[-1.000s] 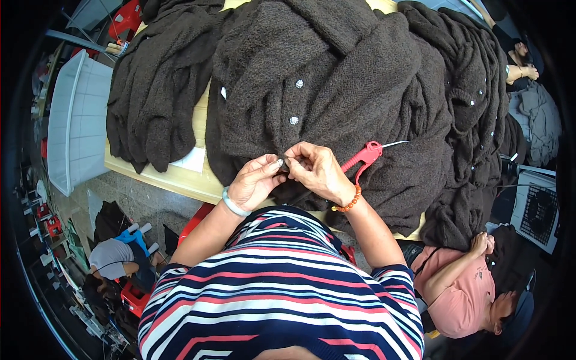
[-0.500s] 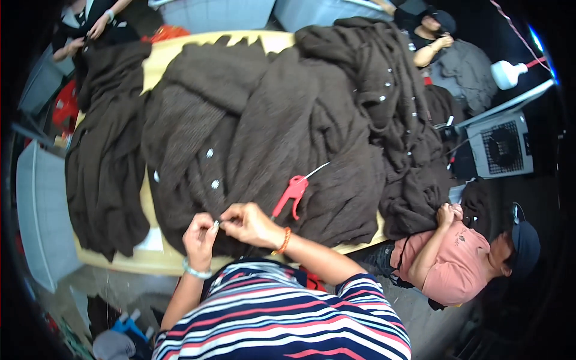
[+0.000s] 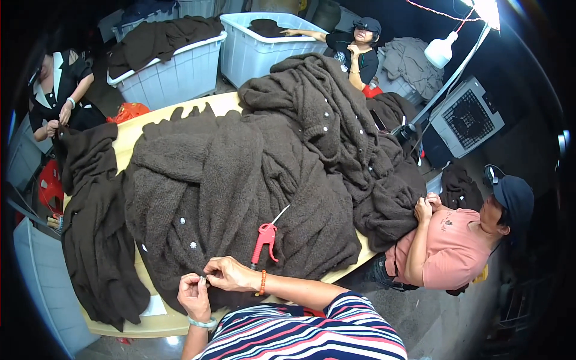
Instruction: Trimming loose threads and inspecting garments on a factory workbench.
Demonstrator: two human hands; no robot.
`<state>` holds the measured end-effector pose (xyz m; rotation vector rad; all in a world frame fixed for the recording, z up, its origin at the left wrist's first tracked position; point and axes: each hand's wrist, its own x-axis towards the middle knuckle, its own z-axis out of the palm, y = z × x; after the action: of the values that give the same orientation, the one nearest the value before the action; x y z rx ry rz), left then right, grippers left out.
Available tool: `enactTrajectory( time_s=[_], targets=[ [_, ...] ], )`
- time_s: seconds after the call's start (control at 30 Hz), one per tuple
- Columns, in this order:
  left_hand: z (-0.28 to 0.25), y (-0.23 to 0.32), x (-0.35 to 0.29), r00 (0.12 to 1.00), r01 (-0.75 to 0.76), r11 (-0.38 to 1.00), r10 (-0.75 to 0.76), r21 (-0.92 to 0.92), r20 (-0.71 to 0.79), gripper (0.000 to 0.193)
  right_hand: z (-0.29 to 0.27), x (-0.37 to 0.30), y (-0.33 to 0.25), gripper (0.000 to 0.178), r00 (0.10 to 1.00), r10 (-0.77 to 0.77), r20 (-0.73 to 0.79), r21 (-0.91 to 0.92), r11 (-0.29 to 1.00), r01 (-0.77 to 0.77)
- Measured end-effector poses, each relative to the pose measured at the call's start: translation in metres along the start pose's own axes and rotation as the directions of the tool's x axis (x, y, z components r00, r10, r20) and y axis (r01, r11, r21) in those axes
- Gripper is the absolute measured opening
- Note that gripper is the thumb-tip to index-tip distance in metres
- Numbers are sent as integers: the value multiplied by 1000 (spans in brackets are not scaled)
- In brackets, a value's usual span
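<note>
A dark brown knitted cardigan with flower-shaped white buttons lies spread in front of me. At its near edge my left hand pinches what looks like one of these buttons, small and partly hidden by the fingertips. Thumb and forefinger of my right hand are pinched on the dark knit right beside it, the fingertips of both hands nearly touching. A red air blow gun with a thin metal nozzle rests on the knit just beyond my right wrist.
More brown cardigans cover the pale table left and right. A person in pink handles knitwear at right; two others stand at the far side. Pale bins stand behind. A lamp bulb hangs at upper right.
My view has tilted up, so the table and hands sit lower and the far bins show more fully. Both hands stay pinched together at the cardigan's near edge.
</note>
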<state>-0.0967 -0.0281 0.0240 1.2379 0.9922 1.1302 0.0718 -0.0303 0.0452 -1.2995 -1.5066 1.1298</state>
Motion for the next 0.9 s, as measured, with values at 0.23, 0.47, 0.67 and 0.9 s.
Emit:
enactTrajectory(
  time_s=[0.23,0.47,0.67,0.9],
  targets=[
    [-1,2,0,989,-134,978,122,159,80,14,-5,-1,-4,22,1000,-21,3,29,999,21],
    [-4,4,1,980,-159,962,126,221,154,14,1,-4,8,18,998,-56,9,2,998,56],
    [-8,2,1,976,-161,967,125,200,180,14,2,-5,6,14,998,-62,26,-44,997,64],
    [-9,-3,12,966,-186,951,132,248,221,14,0,3,1,12,998,-62,8,-106,992,63]
  ],
)
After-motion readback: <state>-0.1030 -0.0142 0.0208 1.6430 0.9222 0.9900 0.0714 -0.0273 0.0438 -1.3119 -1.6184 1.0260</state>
